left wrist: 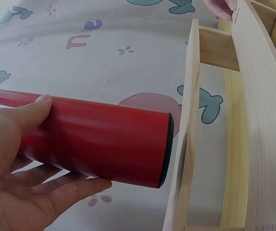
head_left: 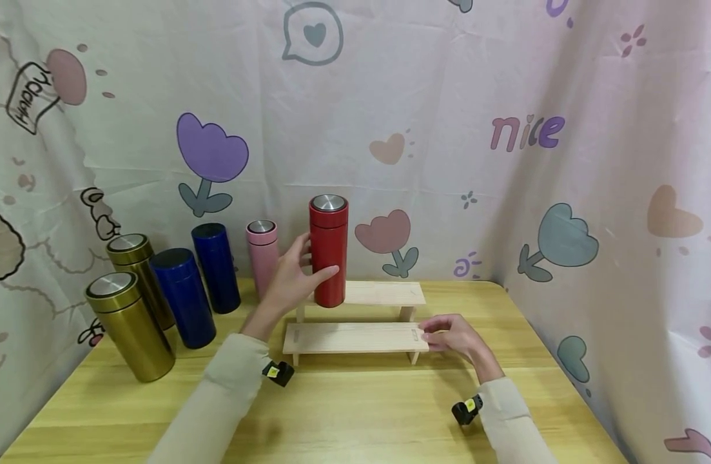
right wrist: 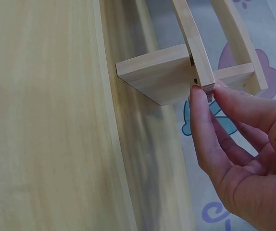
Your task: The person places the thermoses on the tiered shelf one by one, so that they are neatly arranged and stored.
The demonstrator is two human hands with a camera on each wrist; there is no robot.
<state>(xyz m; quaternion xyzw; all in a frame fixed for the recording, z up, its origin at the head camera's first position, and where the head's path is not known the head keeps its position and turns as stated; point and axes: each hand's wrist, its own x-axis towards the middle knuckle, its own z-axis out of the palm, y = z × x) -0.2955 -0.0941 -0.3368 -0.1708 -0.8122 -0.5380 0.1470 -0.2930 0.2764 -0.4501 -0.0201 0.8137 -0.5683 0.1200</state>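
Observation:
A red thermos flask (head_left: 329,258) with a silver-topped lid is held upright in my left hand (head_left: 291,277), thumb on one side and fingers round the other. In the left wrist view, the flask's dark base (left wrist: 166,150) is close to the rear board of a two-step wooden rack (head_left: 355,338); whether they touch is hard to tell. My right hand (head_left: 452,335) pinches the right end of the rack's front board between thumb and fingers, as the right wrist view shows at the board's end (right wrist: 205,79).
Left of the rack stand a pink flask (head_left: 262,251), two blue flasks (head_left: 184,299) and two gold flasks (head_left: 131,328). They are on a wooden table (head_left: 355,412). A printed curtain (head_left: 436,77) hangs behind and on both sides.

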